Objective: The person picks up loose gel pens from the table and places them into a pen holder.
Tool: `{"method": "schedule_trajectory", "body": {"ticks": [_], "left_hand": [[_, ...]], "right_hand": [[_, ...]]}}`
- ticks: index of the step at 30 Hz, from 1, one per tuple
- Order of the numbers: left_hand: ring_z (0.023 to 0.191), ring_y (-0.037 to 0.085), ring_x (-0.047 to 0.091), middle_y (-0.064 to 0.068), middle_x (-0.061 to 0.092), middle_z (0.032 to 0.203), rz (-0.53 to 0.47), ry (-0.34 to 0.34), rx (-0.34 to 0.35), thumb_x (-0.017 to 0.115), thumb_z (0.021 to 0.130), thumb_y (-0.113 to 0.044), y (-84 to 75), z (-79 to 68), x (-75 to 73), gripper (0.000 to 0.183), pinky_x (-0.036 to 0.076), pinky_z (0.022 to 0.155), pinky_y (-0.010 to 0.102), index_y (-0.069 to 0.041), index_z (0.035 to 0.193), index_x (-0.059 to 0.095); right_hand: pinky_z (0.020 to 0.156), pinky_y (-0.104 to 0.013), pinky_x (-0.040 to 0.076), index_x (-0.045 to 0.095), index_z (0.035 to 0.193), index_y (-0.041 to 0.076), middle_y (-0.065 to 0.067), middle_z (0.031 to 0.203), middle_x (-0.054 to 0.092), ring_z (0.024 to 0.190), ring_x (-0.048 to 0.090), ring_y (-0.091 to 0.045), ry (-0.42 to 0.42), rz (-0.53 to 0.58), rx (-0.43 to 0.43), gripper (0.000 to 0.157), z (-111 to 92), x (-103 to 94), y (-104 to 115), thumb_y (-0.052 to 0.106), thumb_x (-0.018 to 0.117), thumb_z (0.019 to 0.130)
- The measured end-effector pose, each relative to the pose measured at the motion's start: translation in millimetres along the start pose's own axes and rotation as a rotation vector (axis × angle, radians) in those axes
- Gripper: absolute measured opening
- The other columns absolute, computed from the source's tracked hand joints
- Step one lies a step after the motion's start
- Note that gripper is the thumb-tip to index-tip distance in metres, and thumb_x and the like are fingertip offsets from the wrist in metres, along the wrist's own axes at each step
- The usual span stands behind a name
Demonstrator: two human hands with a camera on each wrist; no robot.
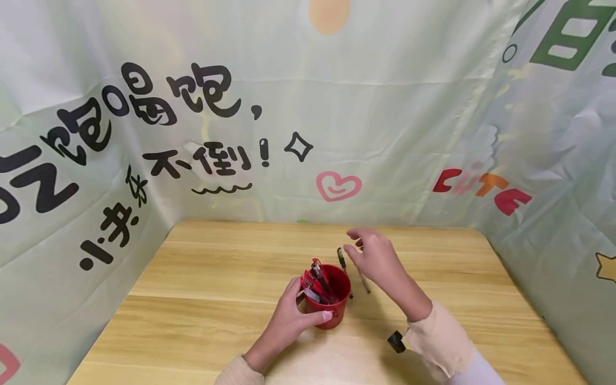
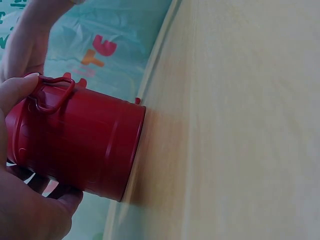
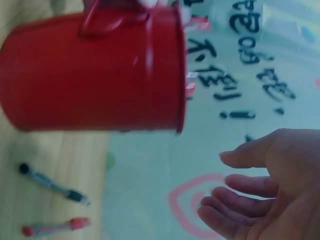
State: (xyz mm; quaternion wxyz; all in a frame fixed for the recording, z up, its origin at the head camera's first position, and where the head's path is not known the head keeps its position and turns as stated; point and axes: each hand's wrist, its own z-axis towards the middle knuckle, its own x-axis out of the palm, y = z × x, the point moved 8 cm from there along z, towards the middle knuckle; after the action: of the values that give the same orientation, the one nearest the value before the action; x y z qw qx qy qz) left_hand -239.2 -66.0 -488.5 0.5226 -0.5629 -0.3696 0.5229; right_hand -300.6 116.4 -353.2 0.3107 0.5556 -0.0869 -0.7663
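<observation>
A small red bucket (image 1: pixel 332 315) with a wire handle holds several pens (image 1: pixel 317 280), some with red parts, leaning to its left side. My left hand (image 1: pixel 289 315) grips the bucket, thumb at the near rim by the handle and fingers round the left side. In the left wrist view the bucket (image 2: pixel 85 140) is in that grip. Behind and right of it my right hand (image 1: pixel 375 254) hovers with loosely bent fingers and holds nothing. Below the right hand, a black pen (image 3: pixel 52 185) and a red pen (image 3: pixel 57 226) lie on the table.
The wood-grain table (image 1: pixel 216 299) meets printed cloth walls (image 1: pixel 385 133) at the back and both sides. A small black object (image 1: pixel 396 341) is beside the right sleeve (image 1: pixel 440 339).
</observation>
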Motion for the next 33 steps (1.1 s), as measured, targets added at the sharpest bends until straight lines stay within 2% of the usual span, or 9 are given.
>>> {"method": "schedule_trajectory", "body": {"ticks": [5, 13, 25, 30, 33], "left_hand": [[0.142, 0.02, 0.049, -0.009, 0.053, 0.147, 0.001, -0.002, -0.004, 0.091, 0.077, -0.039, 2.1, 0.7, 0.4, 0.081, 0.043, 0.118, 0.044, -0.033, 0.147, 0.05], [0.142, 0.02, 0.05, -0.009, 0.053, 0.147, -0.007, 0.002, -0.001, 0.091, 0.078, -0.038, 1.6, 0.4, 0.7, 0.081, 0.044, 0.117, 0.041, -0.033, 0.148, 0.05], [0.143, 0.021, 0.05, -0.009, 0.053, 0.147, -0.001, 0.0, -0.01, 0.091, 0.078, -0.039, 2.4, 0.9, 0.7, 0.081, 0.045, 0.118, 0.043, -0.034, 0.148, 0.05], [0.142, 0.02, 0.05, -0.01, 0.053, 0.146, -0.005, 0.002, -0.011, 0.091, 0.078, -0.038, 2.6, 0.7, 0.8, 0.08, 0.044, 0.117, 0.042, -0.035, 0.147, 0.05], [0.142, 0.02, 0.05, -0.01, 0.053, 0.146, -0.003, 0.002, -0.011, 0.091, 0.079, -0.039, 2.9, 1.0, 0.8, 0.08, 0.045, 0.117, 0.041, -0.036, 0.147, 0.05]], "right_hand": [[0.082, -0.049, 0.063, 0.069, 0.126, -0.002, -0.021, 0.117, 0.074, 0.099, 0.075, -0.036, 0.02, 0.035, 0.071, 0.037, 8, 9.1, -29, 0.014, 0.074, 0.093], [0.078, -0.044, 0.064, 0.068, 0.126, -0.004, -0.025, 0.117, 0.073, 0.098, 0.076, -0.037, 0.063, 0.065, 0.143, 0.034, 15, 31.0, -65, 0.01, 0.071, 0.095], [0.085, -0.048, 0.062, 0.067, 0.125, -0.005, -0.024, 0.115, 0.074, 0.104, 0.072, -0.038, 0.14, 0.033, 0.255, 0.038, 21, 72.0, -103, 0.014, 0.073, 0.094], [0.084, -0.046, 0.062, 0.067, 0.126, -0.006, -0.023, 0.115, 0.074, 0.105, 0.071, -0.038, 0.185, 0.032, 0.305, 0.039, 23, 83.3, -111, 0.017, 0.073, 0.095], [0.084, -0.046, 0.061, 0.068, 0.125, -0.006, -0.022, 0.113, 0.074, 0.103, 0.071, -0.037, 0.195, 0.012, 0.307, 0.039, 24, 87.9, -113, 0.018, 0.072, 0.095]]}}
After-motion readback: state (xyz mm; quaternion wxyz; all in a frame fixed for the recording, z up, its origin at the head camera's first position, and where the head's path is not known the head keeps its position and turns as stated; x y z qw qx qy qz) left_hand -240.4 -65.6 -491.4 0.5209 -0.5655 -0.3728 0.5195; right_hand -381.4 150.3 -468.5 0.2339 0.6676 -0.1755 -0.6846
